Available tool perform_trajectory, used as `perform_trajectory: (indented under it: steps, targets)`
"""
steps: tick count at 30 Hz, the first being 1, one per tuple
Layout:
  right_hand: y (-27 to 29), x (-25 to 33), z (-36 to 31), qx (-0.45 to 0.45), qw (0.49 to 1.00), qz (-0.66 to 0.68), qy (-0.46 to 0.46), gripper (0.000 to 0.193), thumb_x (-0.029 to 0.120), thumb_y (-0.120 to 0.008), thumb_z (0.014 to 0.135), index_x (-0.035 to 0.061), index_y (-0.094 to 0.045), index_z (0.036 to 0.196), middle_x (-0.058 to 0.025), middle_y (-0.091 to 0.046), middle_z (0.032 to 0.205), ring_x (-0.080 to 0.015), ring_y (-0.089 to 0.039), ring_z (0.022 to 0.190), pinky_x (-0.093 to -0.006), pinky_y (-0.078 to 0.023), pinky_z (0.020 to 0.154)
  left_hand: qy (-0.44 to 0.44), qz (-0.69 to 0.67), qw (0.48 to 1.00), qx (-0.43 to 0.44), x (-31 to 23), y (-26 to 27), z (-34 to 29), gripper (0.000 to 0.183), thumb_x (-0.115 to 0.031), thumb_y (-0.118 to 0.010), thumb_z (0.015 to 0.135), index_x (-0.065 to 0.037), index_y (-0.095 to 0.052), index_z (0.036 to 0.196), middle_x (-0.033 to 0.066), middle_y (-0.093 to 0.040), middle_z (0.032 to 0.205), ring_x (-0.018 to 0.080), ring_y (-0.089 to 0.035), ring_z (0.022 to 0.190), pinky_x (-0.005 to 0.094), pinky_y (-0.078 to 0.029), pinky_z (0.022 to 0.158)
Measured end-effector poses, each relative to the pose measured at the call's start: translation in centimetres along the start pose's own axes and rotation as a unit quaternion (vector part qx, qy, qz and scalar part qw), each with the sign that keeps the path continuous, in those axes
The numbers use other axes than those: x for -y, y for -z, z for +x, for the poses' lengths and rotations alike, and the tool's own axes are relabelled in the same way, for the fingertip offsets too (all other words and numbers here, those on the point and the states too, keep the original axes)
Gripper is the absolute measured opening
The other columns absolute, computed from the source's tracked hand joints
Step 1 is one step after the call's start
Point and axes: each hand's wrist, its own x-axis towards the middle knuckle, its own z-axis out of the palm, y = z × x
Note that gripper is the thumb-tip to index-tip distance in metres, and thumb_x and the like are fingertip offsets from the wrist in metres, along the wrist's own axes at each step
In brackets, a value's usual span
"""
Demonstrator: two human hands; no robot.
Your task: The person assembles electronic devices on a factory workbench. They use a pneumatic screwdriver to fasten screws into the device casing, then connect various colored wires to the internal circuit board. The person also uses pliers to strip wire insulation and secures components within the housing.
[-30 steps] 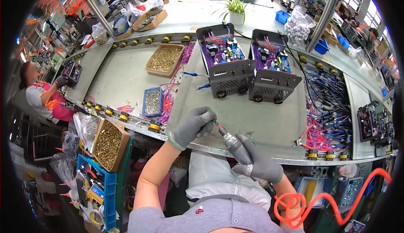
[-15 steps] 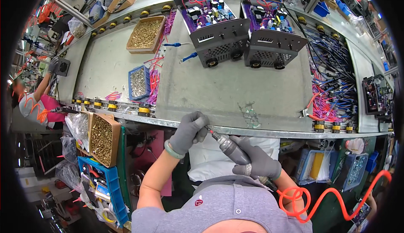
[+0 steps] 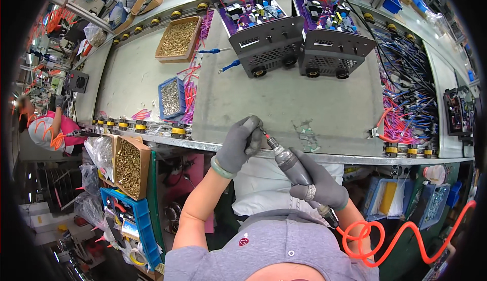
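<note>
My right hand (image 3: 322, 183), in a grey glove, is wrapped round a dark air screwdriver (image 3: 290, 163) with an orange coiled hose (image 3: 406, 229) at its rear. The tool points up and to the left over the bench's front edge. My gloved left hand (image 3: 239, 145) has its fingers pinched together close to the bit's tip; whatever small piece they hold is too small to make out. Beyond my hands, two black metal housings (image 3: 271, 45) (image 3: 337, 53) with exposed circuit boards stand at the far side of the grey work board (image 3: 284, 98).
To the left are a box of brass-coloured parts (image 3: 177, 38) and a blue bin of silver parts (image 3: 171, 97). Bundled cables (image 3: 406, 93) lie on the right. Below the bench edge at left stands another box of brass parts (image 3: 129, 167). A co-worker (image 3: 48, 131) is at far left.
Both hands and the screwdriver have risen slightly and shifted right, with the bit now over the bench's front edge. At far left, the co-worker's arm has lowered.
</note>
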Motion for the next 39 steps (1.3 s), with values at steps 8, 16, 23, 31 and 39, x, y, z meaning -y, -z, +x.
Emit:
perform_trajectory:
  steps: [8, 16, 23, 31, 39]
  targets:
    - [0.2, 1.0, -0.2, -0.010, 0.994, -0.107, -0.025, 0.100, 0.035, -0.076, 0.072, 0.0010, -0.027, 0.152, -0.0182, -0.063, 0.108, -0.0285, -0.063, 0.096, -0.0362, -0.048, 0.089, -0.016, 0.023, 1.000, -0.003, -0.1, -0.4, 0.4, 0.032, -0.036, -0.052, 0.101, -0.005, -0.052, 0.092, -0.0003, -0.047, 0.055, 0.0071, -0.035, 0.040, 0.0231, -0.028, 0.037]
    - [0.4, -3.2, 0.5, 0.154, 0.898, 0.409, -0.046, 0.077, 0.045, -0.065, 0.079, 0.0034, -0.042, 0.140, -0.0091, -0.058, 0.077, -0.0101, -0.054, 0.057, -0.0226, -0.045, 0.050, -0.114, 0.072, 0.991, -0.002, -0.9, -0.1, 0.3, 0.036, -0.040, -0.058, 0.098, -0.005, -0.053, 0.092, 0.0008, -0.048, 0.053, 0.0072, -0.038, 0.040, 0.0225, -0.029, 0.039]
    - [0.1, 1.5, 1.3, 0.030, 0.988, 0.152, 0.015, 0.082, 0.033, -0.076, 0.075, 0.0012, -0.038, 0.140, -0.0074, -0.056, 0.085, -0.0127, -0.059, 0.063, -0.0274, -0.049, 0.055, -0.152, 0.183, 0.965, -0.113, -2.7, -1.5, 1.2, 0.039, -0.040, -0.058, 0.097, -0.003, -0.059, 0.107, 0.0032, -0.058, 0.071, 0.0093, -0.051, 0.056, 0.0236, -0.040, 0.052]
    - [-0.5, 5.4, 2.3, -0.030, 0.982, 0.171, 0.076, 0.086, 0.047, -0.073, 0.071, 0.0021, -0.040, 0.137, -0.0091, -0.059, 0.077, -0.0138, -0.059, 0.061, -0.0268, -0.049, 0.053, -0.296, 0.350, 0.877, -0.146, -9.8, -0.1, 11.7, 0.045, -0.028, -0.074, 0.086, 0.002, -0.061, 0.118, 0.0101, -0.069, 0.105, 0.0162, -0.065, 0.091, 0.0316, -0.052, 0.079]
    - [0.1, 3.6, 0.8, -0.010, 0.976, 0.195, 0.098, 0.086, 0.033, -0.072, 0.078, 0.0036, -0.031, 0.148, -0.0075, -0.056, 0.084, -0.0122, -0.058, 0.065, -0.0267, -0.049, 0.055, -0.319, 0.242, 0.914, -0.063, -11.1, 3.9, 11.2, 0.033, -0.012, -0.072, 0.087, 0.005, -0.061, 0.114, 0.0103, -0.070, 0.102, 0.0137, -0.065, 0.092, 0.0285, -0.053, 0.084]
